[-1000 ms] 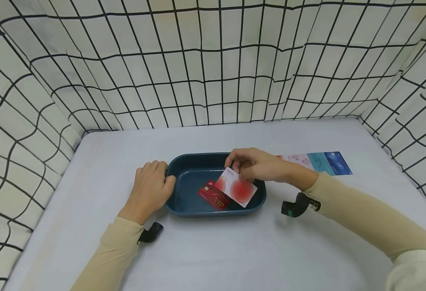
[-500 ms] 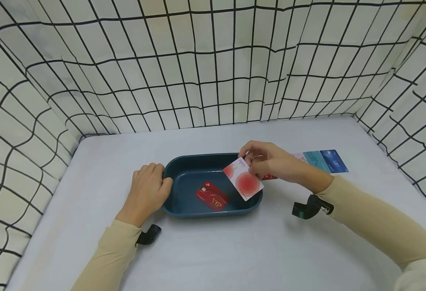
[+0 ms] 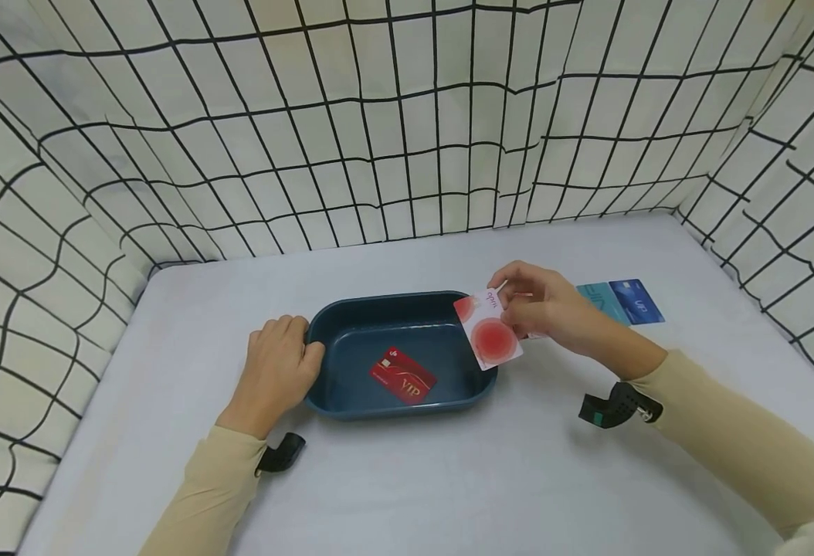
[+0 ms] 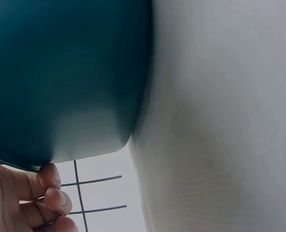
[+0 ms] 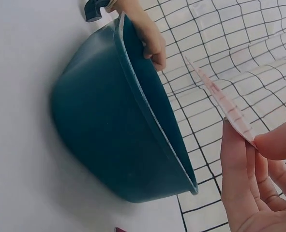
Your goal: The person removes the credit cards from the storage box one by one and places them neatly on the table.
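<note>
A dark teal oval basin point(image 3: 351, 409) stands on the white table. My left hand point(image 3: 275, 371) grips its left rim, thumb on the near side and fingers curled over the edge; the left wrist view has those fingertips point(image 4: 55, 198) beneath the rim. Between thumb and fingers my right hand point(image 3: 546, 309) pinches a white card with red circles point(image 3: 488, 328), raised at the basin's right end. The right wrist view catches this card point(image 5: 225, 104) nearly edge-on, above rim height. Inside the basin lies a red VIP card point(image 3: 403, 375), face up and slanted.
To the right, behind my right hand, a teal card point(image 3: 603, 300) and a blue card point(image 3: 636, 301) lie in a row on the table point(image 3: 393, 494); other cards there are mostly hidden. Black grid netting point(image 3: 407, 147) over pale walls encloses the back and sides.
My right hand has lifted the white card off the red VIP card and carried it right, to the basin's right rim. The left hand keeps its grip on the basin.
</note>
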Available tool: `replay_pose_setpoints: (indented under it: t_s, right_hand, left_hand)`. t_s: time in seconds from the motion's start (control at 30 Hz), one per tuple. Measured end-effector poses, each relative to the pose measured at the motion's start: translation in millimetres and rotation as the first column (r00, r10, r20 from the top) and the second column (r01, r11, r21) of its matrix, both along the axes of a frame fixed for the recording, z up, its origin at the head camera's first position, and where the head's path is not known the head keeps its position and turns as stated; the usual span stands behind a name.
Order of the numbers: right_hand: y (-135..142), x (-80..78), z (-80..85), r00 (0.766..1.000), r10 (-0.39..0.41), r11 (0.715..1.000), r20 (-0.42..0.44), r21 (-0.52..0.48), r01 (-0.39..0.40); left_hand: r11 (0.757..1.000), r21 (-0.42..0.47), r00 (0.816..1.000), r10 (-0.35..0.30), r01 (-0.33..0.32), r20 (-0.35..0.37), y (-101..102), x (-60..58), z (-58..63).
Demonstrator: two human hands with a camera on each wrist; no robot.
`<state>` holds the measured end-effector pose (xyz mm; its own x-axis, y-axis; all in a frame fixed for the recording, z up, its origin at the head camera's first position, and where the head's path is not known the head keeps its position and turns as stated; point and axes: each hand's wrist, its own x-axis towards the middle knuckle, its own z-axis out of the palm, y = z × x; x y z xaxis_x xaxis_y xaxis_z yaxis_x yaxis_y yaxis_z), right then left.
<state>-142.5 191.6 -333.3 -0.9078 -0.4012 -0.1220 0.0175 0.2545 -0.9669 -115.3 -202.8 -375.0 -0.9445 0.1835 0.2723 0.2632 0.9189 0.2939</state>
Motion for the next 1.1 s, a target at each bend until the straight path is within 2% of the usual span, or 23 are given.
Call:
replay_pose_setpoints:
  t_s: [0.23,0.5,0.63,0.83,1.1]
  right_hand:
    - [13,5.5,-1.8,0.997,-0.079,0.996,0.009,-0.034,0.079]
    - [27,8.6,-9.8,0.992,-0.123,0.990,-0.006,-0.073,0.122]
    - [34,10.4,-15.0,0.992,-0.127,0.985,-0.006,-0.118,0.126]
    - [45,13.0,-25.2,0.993,-0.104,0.973,0.051,-0.200,0.112]
    - [57,5.5,-35.7,0.993,-0.091,0.974,0.070,-0.203,0.104]
  left_hand:
    - [1.000,0.008,1.000,0.003,-0.003,0.006,0,0.8,0.5]
    - [1.000,0.011,1.000,0.000,0.000,-0.017,-1,0.4,-0.7]
    - [1.000,0.012,1.000,-0.006,0.007,-0.028,-1,-0.6,-1.0]
    - [1.000,0.007,0.999,-0.011,0.012,-0.030,0,-1.9,-0.8]
    - [1.000,-0.001,0.999,-0.009,0.009,-0.035,1,-1.9,-1.0]
